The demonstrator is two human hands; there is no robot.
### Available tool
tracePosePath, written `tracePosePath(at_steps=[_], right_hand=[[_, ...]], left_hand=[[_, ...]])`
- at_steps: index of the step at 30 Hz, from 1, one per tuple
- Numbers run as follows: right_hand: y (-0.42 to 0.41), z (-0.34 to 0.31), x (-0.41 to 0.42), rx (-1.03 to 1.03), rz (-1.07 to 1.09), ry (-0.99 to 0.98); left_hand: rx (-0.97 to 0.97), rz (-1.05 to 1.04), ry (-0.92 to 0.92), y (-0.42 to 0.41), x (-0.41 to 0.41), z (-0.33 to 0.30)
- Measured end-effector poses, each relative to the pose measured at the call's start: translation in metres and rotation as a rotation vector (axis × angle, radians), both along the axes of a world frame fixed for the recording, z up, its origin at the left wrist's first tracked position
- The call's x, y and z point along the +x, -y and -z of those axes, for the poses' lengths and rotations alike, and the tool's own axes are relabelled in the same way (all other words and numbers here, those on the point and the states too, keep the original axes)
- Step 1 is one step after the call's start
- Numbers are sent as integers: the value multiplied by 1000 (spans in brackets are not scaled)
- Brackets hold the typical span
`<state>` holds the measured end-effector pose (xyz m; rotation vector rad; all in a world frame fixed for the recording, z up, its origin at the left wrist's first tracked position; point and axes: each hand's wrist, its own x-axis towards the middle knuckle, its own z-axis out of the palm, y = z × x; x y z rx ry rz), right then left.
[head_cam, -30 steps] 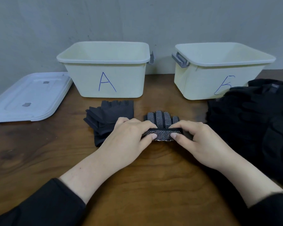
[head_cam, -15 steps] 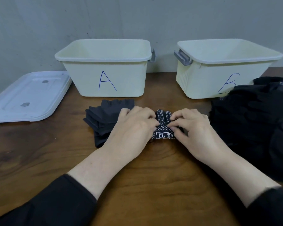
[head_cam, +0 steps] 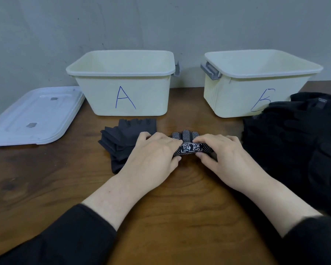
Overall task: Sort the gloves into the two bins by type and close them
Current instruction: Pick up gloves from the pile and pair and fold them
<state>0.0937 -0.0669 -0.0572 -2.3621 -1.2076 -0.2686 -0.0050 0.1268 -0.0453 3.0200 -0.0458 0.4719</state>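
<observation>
— Dotted black glove (head_cam: 187, 144), where is it?
— On the desk (head_cam: 180, 197), before bin A (head_cam: 122, 92) and bin B (head_cam: 237, 92); left hand (head_cam: 153, 152) and right hand (head_cam: 225, 155) both pinch its folded edge.

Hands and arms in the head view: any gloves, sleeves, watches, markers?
Both hands, left hand and right hand, are bare: no gloves, rings, watches or markers visible. Wrists and lower forearms are uncovered. Each arm wears a plain black long sleeve, left sleeve and right sleeve, pushed up partway, with no logos or cuff details visible.
</observation>
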Motion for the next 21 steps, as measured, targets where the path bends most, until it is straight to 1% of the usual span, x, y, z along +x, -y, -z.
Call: tracePosePath(at_steps=[4,7,8,10,12,16,19,21], right_hand=[[3,-6,-4,76,-22,-126],[8,-13,-9,124,-67,-308],[10,-15,-10,138,-60,-375],[12,-15,-8,159,-12,-445],[10,-13,-4,176,42,-456],[5,-8,3,139,110,-374],[0,-12,5,43,125,-331],[-6,-25,7,-61,125,-362]], left_hand=[[-85,-12,4,1,-4,-4],[-166,-7,42,3,-12,-9],[-192,-7,48,4,-13,-10],[-224,-21,54,5,-13,-11],[-215,-42,76,2,-10,-11],[-100,-19,99,-4,-2,-7],[-26,56,52,-4,-1,-2],[-16,76,26,-5,-1,0]])
